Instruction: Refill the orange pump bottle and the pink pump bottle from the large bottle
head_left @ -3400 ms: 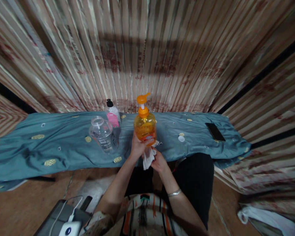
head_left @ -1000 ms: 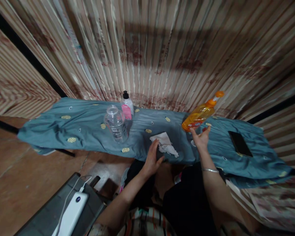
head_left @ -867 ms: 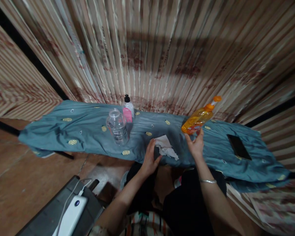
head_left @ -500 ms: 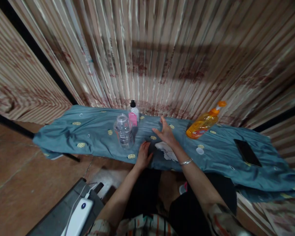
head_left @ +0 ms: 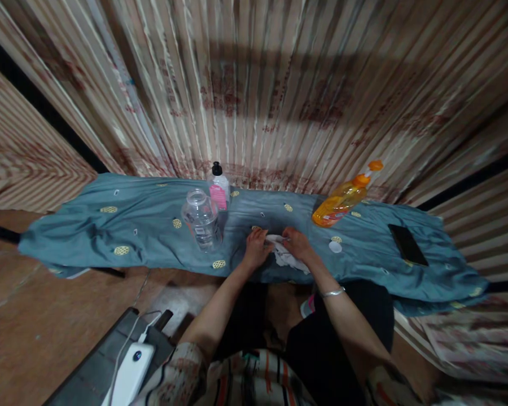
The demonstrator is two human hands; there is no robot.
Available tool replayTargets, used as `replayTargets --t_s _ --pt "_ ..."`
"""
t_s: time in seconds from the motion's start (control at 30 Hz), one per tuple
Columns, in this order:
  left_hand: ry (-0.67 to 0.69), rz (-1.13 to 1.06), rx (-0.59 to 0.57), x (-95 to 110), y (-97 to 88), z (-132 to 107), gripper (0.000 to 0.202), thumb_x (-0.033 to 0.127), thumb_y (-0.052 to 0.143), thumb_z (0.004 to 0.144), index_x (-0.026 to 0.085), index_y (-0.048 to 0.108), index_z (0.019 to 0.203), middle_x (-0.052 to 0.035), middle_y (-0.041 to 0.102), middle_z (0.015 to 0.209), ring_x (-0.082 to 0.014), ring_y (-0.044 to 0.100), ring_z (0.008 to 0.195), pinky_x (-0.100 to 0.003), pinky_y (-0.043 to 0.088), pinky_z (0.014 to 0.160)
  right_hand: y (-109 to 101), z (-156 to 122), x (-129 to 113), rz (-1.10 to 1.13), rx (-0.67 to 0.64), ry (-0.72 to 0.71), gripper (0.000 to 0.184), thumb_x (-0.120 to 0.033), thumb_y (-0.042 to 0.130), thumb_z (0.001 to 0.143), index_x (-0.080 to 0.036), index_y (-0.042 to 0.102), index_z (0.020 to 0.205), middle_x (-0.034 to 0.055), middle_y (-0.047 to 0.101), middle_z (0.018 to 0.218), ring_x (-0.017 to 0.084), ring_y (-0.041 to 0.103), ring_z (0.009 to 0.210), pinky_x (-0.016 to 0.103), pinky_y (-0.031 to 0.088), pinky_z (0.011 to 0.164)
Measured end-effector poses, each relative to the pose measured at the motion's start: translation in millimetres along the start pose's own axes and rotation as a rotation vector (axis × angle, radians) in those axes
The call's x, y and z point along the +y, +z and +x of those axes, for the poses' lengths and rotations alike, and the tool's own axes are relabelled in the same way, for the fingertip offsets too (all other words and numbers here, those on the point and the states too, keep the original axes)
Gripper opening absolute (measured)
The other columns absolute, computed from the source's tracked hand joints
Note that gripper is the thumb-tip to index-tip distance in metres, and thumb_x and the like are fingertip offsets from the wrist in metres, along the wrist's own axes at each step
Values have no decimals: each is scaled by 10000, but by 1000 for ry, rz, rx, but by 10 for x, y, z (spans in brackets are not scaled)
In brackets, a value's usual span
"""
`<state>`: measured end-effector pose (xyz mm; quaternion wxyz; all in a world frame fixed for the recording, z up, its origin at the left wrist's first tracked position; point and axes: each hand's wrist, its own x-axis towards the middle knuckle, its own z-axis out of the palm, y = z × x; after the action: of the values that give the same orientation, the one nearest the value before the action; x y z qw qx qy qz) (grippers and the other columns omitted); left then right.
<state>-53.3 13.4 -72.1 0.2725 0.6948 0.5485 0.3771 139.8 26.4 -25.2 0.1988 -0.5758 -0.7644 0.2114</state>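
Note:
A crumpled white cloth (head_left: 288,258) lies on the blue-green cover in front of me. My left hand (head_left: 258,248) pinches its left upper edge, and my right hand (head_left: 296,243) has its fingers closed on the upper edge a little to the right. Most of the cloth spreads below and right of my fingers. To the left of my left hand stands a clear, wide plastic jar (head_left: 203,223) with an open mouth. Behind the jar is a small bottle (head_left: 219,192) with a pink label and black cap.
An orange pump bottle (head_left: 338,204) stands to the right. Near it are a round white disc (head_left: 335,247) and a dark phone (head_left: 407,245). The patterned cover (head_left: 152,225) drapes a narrow table before a striped curtain (head_left: 254,113). A white power bank (head_left: 133,369) sits lower left.
My right hand has come down from above the cover onto the cloth. My left hand has moved up and right to its edge. The view has shifted slightly.

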Motion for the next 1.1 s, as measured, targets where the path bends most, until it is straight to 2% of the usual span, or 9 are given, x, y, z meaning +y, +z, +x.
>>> replayTargets --t_s 0.1,0.2,0.27,0.4,0.5,0.6,0.77,0.93,1.1 --pt "-45 -213 -80 108 -56 14 487 192 897 686 180 737 1146 -99 785 1167 -312 719 1145 -515 552 1089 -226 -173 -4 72 13 -26 266 -401 692 1017 -174 695 1155 53 729 1106 191 720 926 395 626 834" --pt "-137 -555 -157 159 -164 -82 400 288 865 734 170 734 1093 -13 765 910 -209 723 859 -349 617 836 -452 -286 2 171 38 -60 261 -407 680 1026 -169 690 1133 32 721 1022 163 704 826 345 618 749" --pt "-159 -713 -148 159 -230 -149 441 356 864 754 168 720 1126 -11 755 912 -200 719 853 -326 612 811 -505 -263 14 230 60 -65 271 -416 678 1026 -167 687 1133 27 716 1006 154 695 798 325 611 715" --pt "-161 -633 18 44 -347 -217 556 373 825 812 200 636 1305 -84 739 1164 -259 727 1069 -411 618 940 -320 -37 40 290 113 -22 281 -411 690 1019 -168 687 1160 38 723 1047 165 707 833 345 622 745" --pt "-71 -350 185 -80 -411 -255 702 329 763 870 232 480 1505 -154 565 1522 -320 541 1445 -542 498 1180 -104 114 38 292 203 34 326 -403 694 1016 -178 668 1251 69 718 1170 205 722 957 411 631 844" --pt "120 -190 123 -126 -394 -301 562 261 646 943 219 523 1490 -160 531 1582 -319 445 1540 -607 366 1291 21 249 -52 291 260 40 361 -402 695 1013 -186 654 1299 85 704 1243 232 717 1036 457 621 908" --pt "228 0 -184 -107 -248 -345 355 156 674 876 204 730 1223 -152 725 1345 -351 578 1427 -644 453 1227 60 762 -518 308 260 -59 426 -399 711 1001 -201 628 1369 103 679 1342 272 695 1160 521 589 1001" --pt "252 50 -149 -176 -204 -408 357 141 641 891 194 730 1233 -150 735 1340 -336 602 1411 -630 479 1202 138 1417 -1174 335 226 -140 538 -418 734 980 -215 577 1453 131 588 1506 330 618 1322 593 521 1098" --pt "264 47 -162 -178 -221 -422 381 144 636 891 206 719 1258 -138 731 1344 -324 615 1387 -623 475 1202 316 1784 -1650 369 167 -162 496 -420 724 987 -210 604 1420 129 571 1533 336 591 1361 603 499 1120"
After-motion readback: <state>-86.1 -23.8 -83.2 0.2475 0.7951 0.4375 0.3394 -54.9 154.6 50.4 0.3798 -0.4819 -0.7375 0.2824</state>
